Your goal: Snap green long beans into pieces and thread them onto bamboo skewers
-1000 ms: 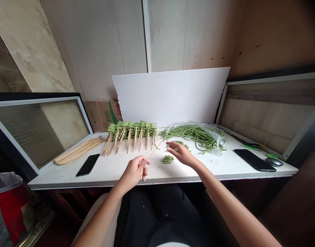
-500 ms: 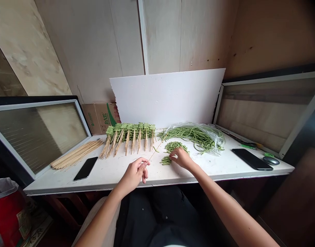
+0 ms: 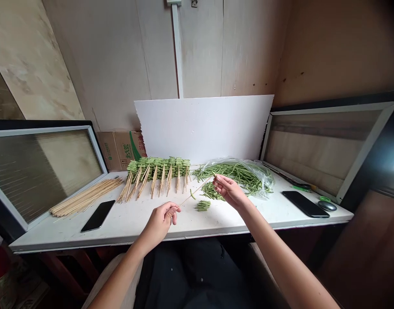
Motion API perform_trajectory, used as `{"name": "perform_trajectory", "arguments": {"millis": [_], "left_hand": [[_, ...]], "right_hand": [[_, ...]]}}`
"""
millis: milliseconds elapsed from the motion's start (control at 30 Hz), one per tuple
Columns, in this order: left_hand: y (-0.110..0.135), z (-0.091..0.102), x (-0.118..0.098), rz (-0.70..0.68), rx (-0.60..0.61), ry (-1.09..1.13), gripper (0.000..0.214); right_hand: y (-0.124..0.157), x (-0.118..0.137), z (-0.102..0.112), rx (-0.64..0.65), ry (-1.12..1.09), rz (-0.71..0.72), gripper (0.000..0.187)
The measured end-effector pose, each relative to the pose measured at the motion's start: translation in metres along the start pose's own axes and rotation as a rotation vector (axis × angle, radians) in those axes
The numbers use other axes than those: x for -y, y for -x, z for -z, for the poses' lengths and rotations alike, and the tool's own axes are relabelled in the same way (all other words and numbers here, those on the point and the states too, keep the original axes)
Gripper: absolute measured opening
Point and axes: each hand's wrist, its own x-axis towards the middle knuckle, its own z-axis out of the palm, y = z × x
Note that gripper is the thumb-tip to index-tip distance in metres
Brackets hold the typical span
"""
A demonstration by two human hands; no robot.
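My left hand (image 3: 161,219) is closed around the lower end of a thin bamboo skewer (image 3: 185,201), which slants up to the right. Near the skewer's upper end, my right hand (image 3: 229,191) pinches a short piece of green bean (image 3: 214,174). Another curved bean piece (image 3: 192,194) shows along the skewer; whether it is threaded or lies behind, I cannot tell. Below my right hand, a small bundle of cut bean pieces (image 3: 203,206) lies on the white table (image 3: 184,227). A looser heap of cut beans (image 3: 210,192) is just behind it, partly hidden by the hand.
Stacked bean skewers (image 3: 158,167) stand at back left, sticks facing me. Loose skewers (image 3: 87,197) and a phone (image 3: 98,216) lie left. Long beans (image 3: 235,172) fill a clear bag at back right. Another phone (image 3: 304,204) and a mouse-like object (image 3: 327,205) lie right.
My right hand has lifted from the cut beans up to the skewer's far end, now with a bean piece in its fingers. The left hand still holds the skewer. The view has shifted slightly.
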Motion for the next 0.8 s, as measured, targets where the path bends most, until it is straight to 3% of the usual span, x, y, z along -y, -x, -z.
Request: {"name": "perform_trajectory", "arguments": {"millis": [200, 500, 800], "left_hand": [[-0.001, 0.0, 0.001, -0.007, -0.018, -0.018, 0.045], [-0.002, -0.001, 0.006, -0.01, -0.015, -0.012, 0.041], [-0.001, 0.0, 0.006, -0.016, -0.042, -0.045, 0.039]], "right_hand": [[0.007, 0.004, -0.012, 0.086, -0.048, -0.033, 0.025], [0.01, 0.002, -0.017, 0.095, -0.019, -0.064, 0.022], [0.01, 0.002, -0.017, 0.008, 0.113, -0.004, 0.026]]}}
